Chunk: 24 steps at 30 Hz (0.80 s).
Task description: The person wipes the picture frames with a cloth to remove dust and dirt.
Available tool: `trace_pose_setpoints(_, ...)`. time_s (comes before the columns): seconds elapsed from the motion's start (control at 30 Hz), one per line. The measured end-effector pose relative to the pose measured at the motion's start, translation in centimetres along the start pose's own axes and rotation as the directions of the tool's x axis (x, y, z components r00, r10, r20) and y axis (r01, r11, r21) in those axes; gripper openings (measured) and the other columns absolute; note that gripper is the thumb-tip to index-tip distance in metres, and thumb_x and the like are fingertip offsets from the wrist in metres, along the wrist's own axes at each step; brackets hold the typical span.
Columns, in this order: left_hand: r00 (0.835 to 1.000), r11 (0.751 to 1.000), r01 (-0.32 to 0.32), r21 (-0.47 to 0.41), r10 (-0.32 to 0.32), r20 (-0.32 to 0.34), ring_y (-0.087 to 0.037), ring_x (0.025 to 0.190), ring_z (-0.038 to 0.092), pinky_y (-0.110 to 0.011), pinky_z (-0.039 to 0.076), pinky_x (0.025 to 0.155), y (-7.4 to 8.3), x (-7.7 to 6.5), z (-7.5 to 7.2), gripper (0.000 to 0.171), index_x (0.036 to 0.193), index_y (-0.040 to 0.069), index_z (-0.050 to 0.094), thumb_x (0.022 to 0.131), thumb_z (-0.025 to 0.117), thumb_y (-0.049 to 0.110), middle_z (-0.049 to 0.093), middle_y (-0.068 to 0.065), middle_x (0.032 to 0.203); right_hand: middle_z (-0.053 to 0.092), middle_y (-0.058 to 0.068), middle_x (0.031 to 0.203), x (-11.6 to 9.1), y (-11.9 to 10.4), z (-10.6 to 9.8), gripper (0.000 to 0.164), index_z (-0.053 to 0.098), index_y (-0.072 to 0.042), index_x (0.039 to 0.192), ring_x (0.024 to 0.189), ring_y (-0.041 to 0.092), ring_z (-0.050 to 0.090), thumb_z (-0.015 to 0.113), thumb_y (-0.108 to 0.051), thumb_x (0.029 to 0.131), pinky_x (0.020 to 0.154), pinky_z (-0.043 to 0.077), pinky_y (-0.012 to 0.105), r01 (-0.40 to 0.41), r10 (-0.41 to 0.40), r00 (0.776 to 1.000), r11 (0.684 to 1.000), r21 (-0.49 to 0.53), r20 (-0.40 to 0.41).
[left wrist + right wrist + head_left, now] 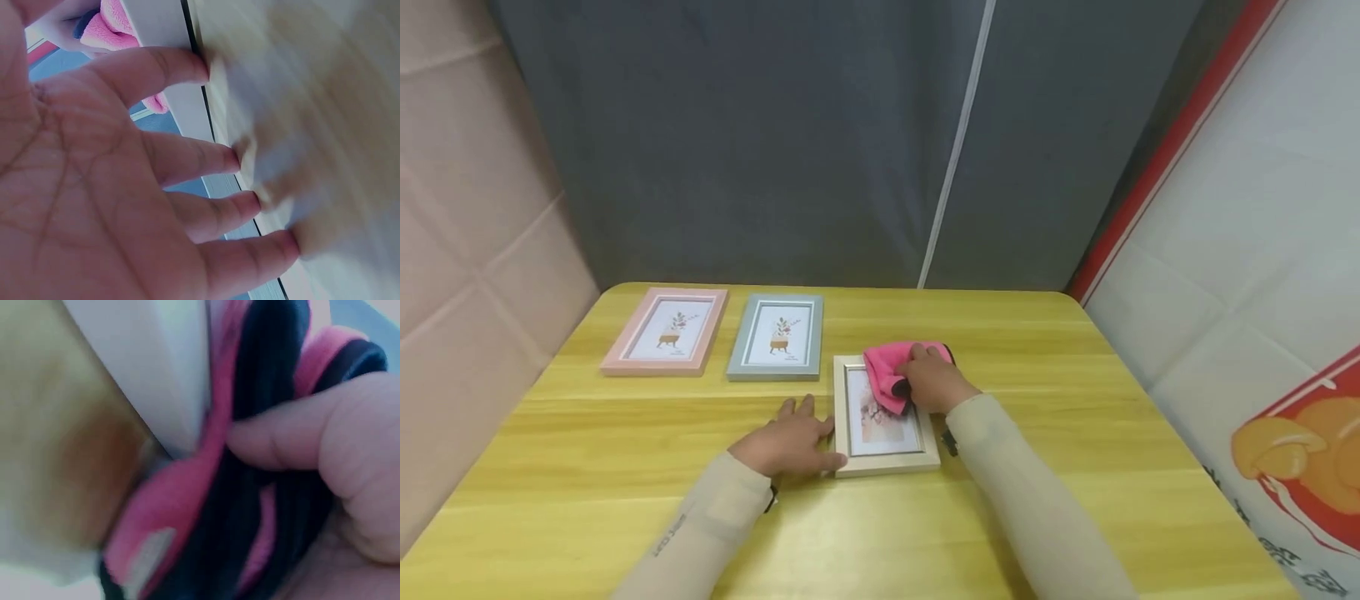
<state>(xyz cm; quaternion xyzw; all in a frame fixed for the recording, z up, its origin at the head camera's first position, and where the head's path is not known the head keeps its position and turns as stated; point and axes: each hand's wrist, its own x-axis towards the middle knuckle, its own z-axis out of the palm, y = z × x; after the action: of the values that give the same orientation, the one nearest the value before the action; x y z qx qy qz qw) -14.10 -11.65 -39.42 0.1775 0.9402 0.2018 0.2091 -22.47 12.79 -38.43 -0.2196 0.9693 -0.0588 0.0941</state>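
Observation:
A cream picture frame (887, 463) with a pink floral print lies flat on the table, right of the middle. My left hand (792, 440) rests beside it, thumb at its lower left corner. In the left wrist view the fingers (194, 156) of that hand are spread and extended, tips on the tabletop along the frame's side. My right hand (934, 382) grips a folded pink cloth (883, 365) with black edging over the frame's upper right part. Seen from the right wrist, the thumb presses into the cloth (178, 506) beside the frame's corner. The cloth hides part of the print.
A pink picture frame (613, 365) and a blue-grey picture frame (775, 374), both with potted-plant prints, lie flat farther back on the left. The yellow wood table (1075, 467) ends at a dark curtain (760, 150). Light panels stand at both sides.

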Motion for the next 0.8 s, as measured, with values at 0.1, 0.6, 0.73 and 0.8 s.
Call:
trace_pose_setpoints(0.1, 1.0, 1.0, -0.001, -0.01, 0.001, -0.006, -0.059, 0.141, 0.01, -0.07, 0.017, 0.11, -0.2, 0.2, 0.2, 0.071, 0.143, 0.001, 0.052, 0.091, 0.066, 0.048, 0.018, -0.036, 0.155, 0.056, 0.011, 0.115, -0.2, 1.5, 0.7, 0.036, 0.071, -0.009, 0.122, 0.107, 0.027, 0.052, 0.058, 0.004, 0.091, 0.099, 0.047, 0.043, 0.071, -0.063, 0.996, 0.99, 0.122, -0.069)
trace_pose_setpoints(0.6, 1.0, 1.0, -0.003, -0.004, 0.003, -0.016, -0.058, 0.142, 0.007, -0.072, 0.021, 0.107, -0.3, 0.0, 0.1, 0.069, 0.146, 0.003, 0.048, 0.095, 0.061, 0.048, 0.013, -0.035, 0.157, 0.065, 0.004, 0.123, -8.8, 0.1, -0.5, 0.044, 0.069, -0.012, 0.123, 0.12, 0.024, 0.057, 0.06, 0.012, 0.087, 0.105, 0.043, 0.043, 0.305, -0.271, 0.944, 0.934, 0.186, -0.19)
trace_pose_setpoints(0.73, 1.0, 1.0, -0.005, -0.003, 0.005, -0.01, -0.058, 0.142, 0.007, -0.072, 0.022, 0.107, -0.3, 0.0, 0.1, 0.068, 0.146, 0.004, 0.048, 0.095, 0.061, 0.048, 0.014, -0.034, 0.157, 0.068, -0.001, 0.113, -10.7, -1.4, 1.0, 0.036, 0.072, -0.014, 0.115, 0.111, 0.019, 0.059, 0.065, 0.007, 0.087, 0.099, 0.048, 0.037, 0.324, -0.31, 0.94, 0.943, 0.08, -0.145)
trace_pose_setpoints(0.8, 1.0, 1.0, -0.007, -0.007, 0.007, -0.004, -0.058, 0.142, 0.007, -0.071, 0.021, 0.108, -0.2, 0.0, 0.2, 0.068, 0.146, 0.005, 0.048, 0.095, 0.061, 0.048, 0.014, -0.034, 0.157, 0.069, -0.003, 0.11, -11.1, -2.0, 1.6, 0.032, 0.073, -0.015, 0.112, 0.108, 0.018, 0.058, 0.066, 0.004, 0.088, 0.097, 0.048, 0.035, 0.318, -0.311, 0.94, 0.948, 0.028, -0.139)
